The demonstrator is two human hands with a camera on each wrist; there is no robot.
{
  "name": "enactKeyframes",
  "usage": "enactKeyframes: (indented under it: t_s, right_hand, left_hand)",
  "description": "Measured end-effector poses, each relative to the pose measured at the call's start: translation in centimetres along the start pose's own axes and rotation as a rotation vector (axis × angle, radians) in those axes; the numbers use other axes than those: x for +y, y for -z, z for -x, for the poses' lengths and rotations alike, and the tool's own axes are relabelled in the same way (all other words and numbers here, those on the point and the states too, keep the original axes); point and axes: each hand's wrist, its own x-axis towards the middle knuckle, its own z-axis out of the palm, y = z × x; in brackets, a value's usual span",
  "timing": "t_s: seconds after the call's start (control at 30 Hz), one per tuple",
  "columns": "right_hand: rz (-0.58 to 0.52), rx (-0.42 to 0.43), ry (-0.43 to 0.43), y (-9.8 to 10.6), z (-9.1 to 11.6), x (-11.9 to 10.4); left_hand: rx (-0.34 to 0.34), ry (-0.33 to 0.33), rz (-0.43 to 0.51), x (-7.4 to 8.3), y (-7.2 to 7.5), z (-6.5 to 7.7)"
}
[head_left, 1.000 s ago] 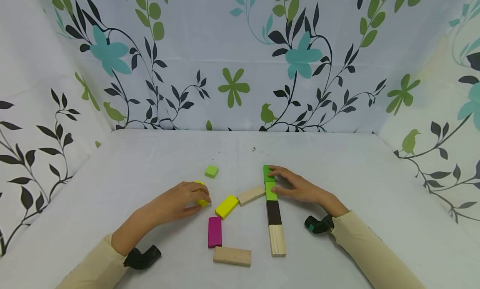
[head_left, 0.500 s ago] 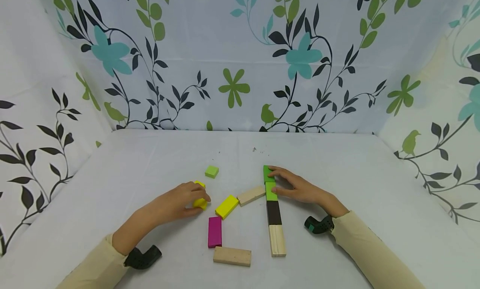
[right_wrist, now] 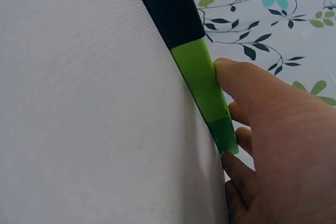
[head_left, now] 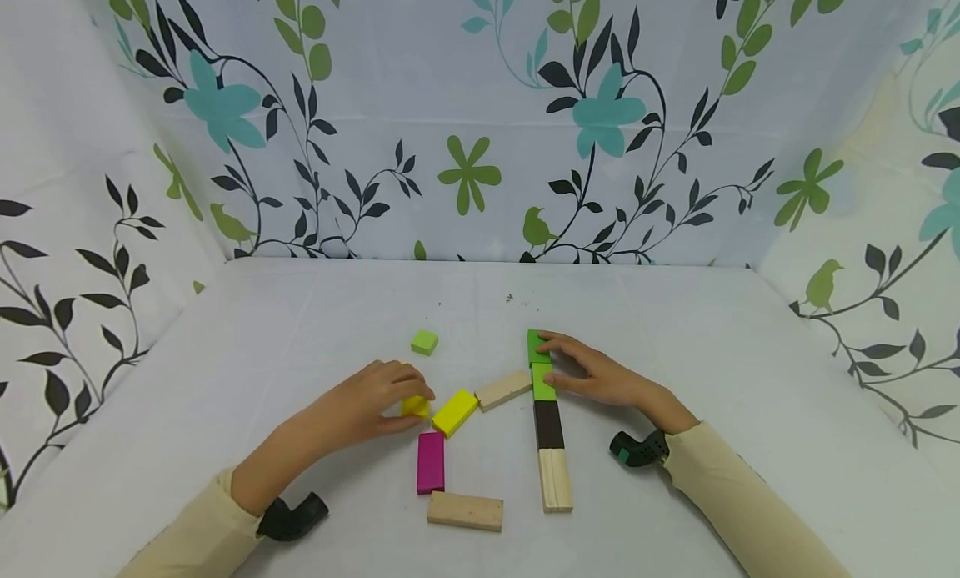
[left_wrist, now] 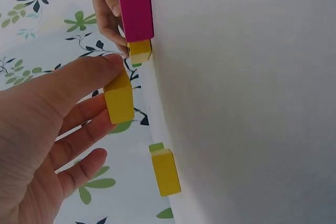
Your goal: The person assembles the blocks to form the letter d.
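My left hand (head_left: 367,403) pinches a yellow block (left_wrist: 119,100) between thumb and fingers, just left of a flat yellow block (head_left: 454,413). In the left wrist view, another yellow block (left_wrist: 166,174) stands apart on the cloth; the hand mostly hides it in the head view. My right hand (head_left: 600,374) rests against the far end of a straight row. Its thumb touches the side of the light green block (right_wrist: 202,80), and its fingers reach the dark green block (right_wrist: 224,136). Nearer in that row lie a dark brown block (head_left: 548,425) and a pale wooden block (head_left: 556,480).
A wooden block (head_left: 504,390) slants from the row to the flat yellow block. Below that lie a magenta block (head_left: 431,463) and a wooden block (head_left: 465,511). A small light green block (head_left: 424,343) sits farther back on the white cloth (head_left: 675,328).
My left hand has moved slightly right with the yellow block, closer to the flat yellow one and away from the other yellow block behind it. My right hand stays in place.
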Motion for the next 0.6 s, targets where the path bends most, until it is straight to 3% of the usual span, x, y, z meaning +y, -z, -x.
enactKeyframes:
  t_s: [0.6]
  right_hand:
    - [0.002,0.002,-0.001,0.1,0.1,0.2]
  left_hand:
    - [0.008,-0.119,0.054,3.0,0.0,-1.8]
